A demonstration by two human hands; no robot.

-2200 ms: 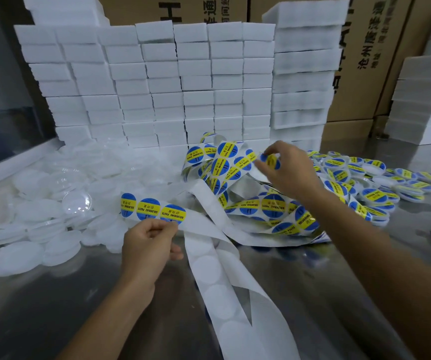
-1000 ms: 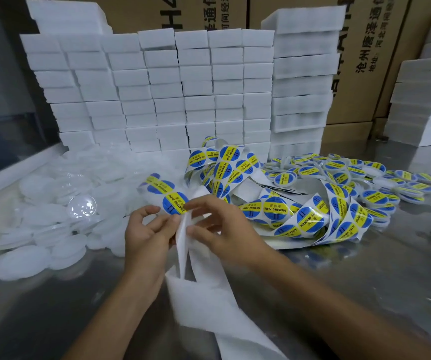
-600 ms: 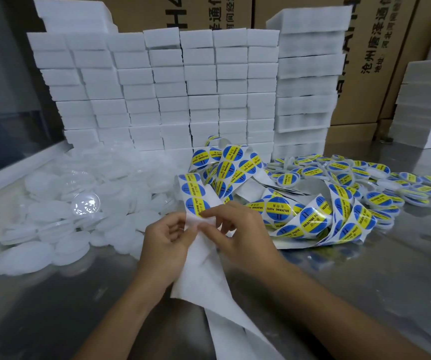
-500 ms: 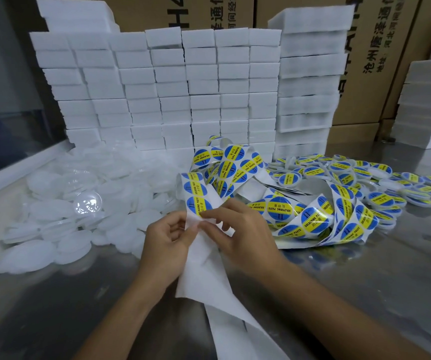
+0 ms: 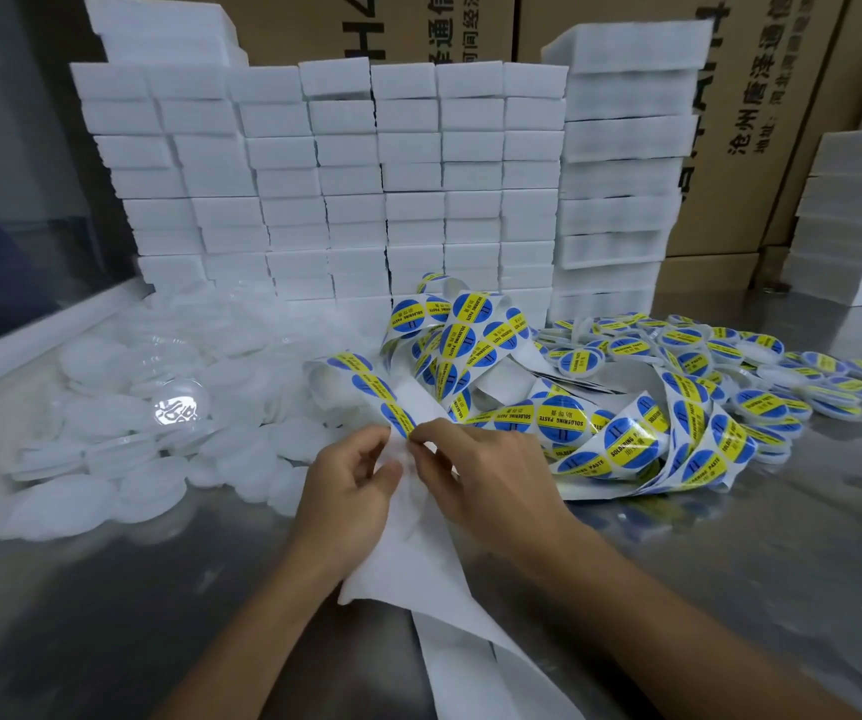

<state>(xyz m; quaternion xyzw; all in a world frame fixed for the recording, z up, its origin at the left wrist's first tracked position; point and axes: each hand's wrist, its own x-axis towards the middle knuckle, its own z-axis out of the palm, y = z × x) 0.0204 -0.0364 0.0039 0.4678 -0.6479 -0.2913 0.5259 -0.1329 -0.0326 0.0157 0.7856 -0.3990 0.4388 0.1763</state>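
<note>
- Left hand (image 5: pixel 346 491) sits near the middle of the steel table (image 5: pixel 133 631), fingers curled, thumb and fingertips pinching the white strip (image 5: pixel 421 553) from its left side.
- Right hand (image 5: pixel 486 485) comes in from the right, thumb and forefinger nipped tight on the near edge of a sticker (image 5: pixel 399 420). That's the nearest sticker on the strip.
- The two sets of fingertips are just beside each other at that spot, pretty much touching.
- From the pinch the strip climbs away to the far left with a couple more blue and yellow stickers on it, then curls over at the top.
- The near end of the strip is bare backing. It hangs down between the two forearms and runs off the near edge of the view.
- Right of the hands there's a big tangle (image 5: pixel 600 433) of the same kind of strip lying on the table, loaded with stickers reading SOLDERING PASTE.
- Further right, a heap of labelled lids (image 5: pixel 761 402) spreads out towards the right edge.
- Left side of the table is covered by a pile of clear lids (image 5: pixel 107 459), no labels on them.
- Far side is a wall of white foam blocks (image 5: pixel 408 174), stacked high, with cardboard boxes (image 5: pixel 761 96) behind it.
- Another white stack (image 5: pixel 860 200) stands at the far right.
</note>
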